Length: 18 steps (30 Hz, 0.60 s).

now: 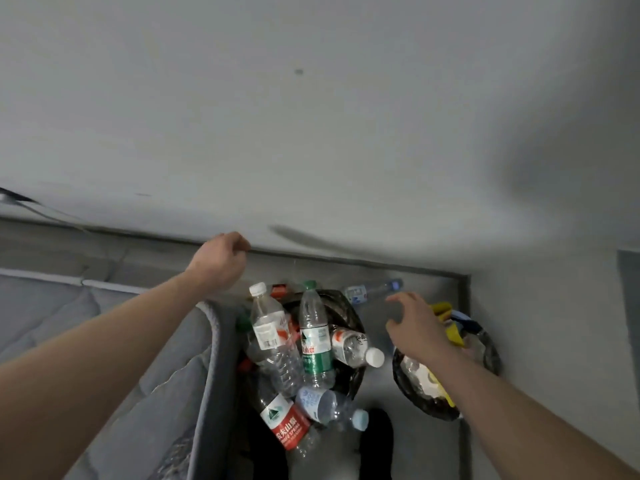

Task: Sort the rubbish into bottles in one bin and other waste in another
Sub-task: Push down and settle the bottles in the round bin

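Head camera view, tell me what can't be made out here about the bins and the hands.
- Bottle bin: its depth and floor, buried under piled bottles.
- Waste bin: much of its contents, covered by the right hand and forearm.
- Left hand: its fingers, curled behind its back.
- Blue-capped bottle: label too blurred.

Looks like a bedroom in a plain flat or dorm. There's a grey quilted mattress with piped edging along the left, its corner right up against the bin of bottles. Plain white wall ahead, meeting a grey floor along a dark skirting strip, and the wall turns a corner on the right. A second bin with a black liner, holding mixed rubbish, sits on the floor in that corner. A thin cable trails down the wall at far left.
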Each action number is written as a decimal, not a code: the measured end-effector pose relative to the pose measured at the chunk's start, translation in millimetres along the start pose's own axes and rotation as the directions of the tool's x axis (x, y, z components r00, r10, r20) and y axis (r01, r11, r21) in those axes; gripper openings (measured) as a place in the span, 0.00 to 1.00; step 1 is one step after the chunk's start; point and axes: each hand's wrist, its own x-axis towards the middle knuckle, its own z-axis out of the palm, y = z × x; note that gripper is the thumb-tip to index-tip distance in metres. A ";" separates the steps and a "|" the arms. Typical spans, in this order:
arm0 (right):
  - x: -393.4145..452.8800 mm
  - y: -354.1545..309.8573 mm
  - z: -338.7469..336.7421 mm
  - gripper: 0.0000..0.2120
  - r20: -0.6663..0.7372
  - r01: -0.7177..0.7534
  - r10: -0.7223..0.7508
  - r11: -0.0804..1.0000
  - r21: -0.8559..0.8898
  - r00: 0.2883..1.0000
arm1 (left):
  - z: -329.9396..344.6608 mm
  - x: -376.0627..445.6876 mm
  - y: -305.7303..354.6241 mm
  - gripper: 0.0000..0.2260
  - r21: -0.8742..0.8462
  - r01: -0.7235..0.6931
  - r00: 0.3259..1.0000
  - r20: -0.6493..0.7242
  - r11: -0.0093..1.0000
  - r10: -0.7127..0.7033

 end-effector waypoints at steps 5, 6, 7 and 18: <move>72.7 6.3 39.0 0.23 0.023 -0.010 0.013 0.991 -0.131 1.000 | 30.5 62.7 -56.9 0.13 0.284 0.063 0.962 0.236 0.957 -0.134; 87.3 11.1 47.1 0.24 0.055 0.010 0.001 0.979 -0.204 0.998 | 41.1 71.5 -66.9 0.13 0.351 0.016 0.949 0.291 0.936 -0.125; 101.4 17.4 55.2 0.27 0.087 0.026 -0.002 0.961 -0.276 0.996 | 54.2 81.7 -73.6 0.14 0.408 -0.044 0.932 0.345 0.912 -0.110; 205.4 71.7 119.6 0.35 0.196 0.082 0.007 0.893 -0.442 0.981 | 147.6 169.9 -91.1 0.20 0.680 -0.558 0.729 0.676 0.475 -0.112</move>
